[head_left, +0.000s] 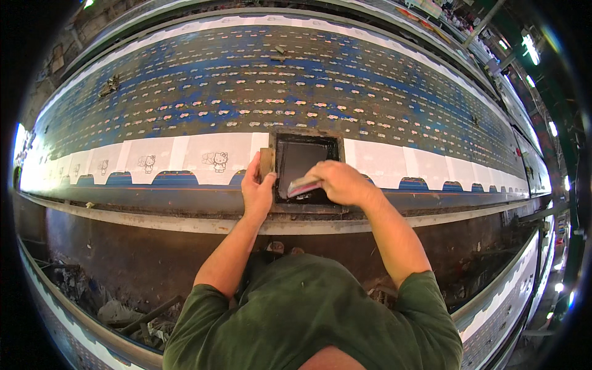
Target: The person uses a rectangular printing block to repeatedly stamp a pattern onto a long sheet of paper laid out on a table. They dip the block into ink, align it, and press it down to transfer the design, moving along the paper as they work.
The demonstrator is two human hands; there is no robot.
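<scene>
Screen-printing frame point(340, 149), one, dark and ink-stained: lies flat at the near edge of a long printing table point(197, 196), between white panels point(381, 163). Dark mesh within its border. Left hand point(258, 188): fingers and thumb closed on a wooden block point(267, 163) at the frame's left side. Right hand point(343, 182): closed around the squeegee point(304, 184), one, held tilted over the frame's near half; whether its blade touches the mesh cannot be told. White panels: in a row; several at left bear outlined cartoon cat figures point(219, 162).
</scene>
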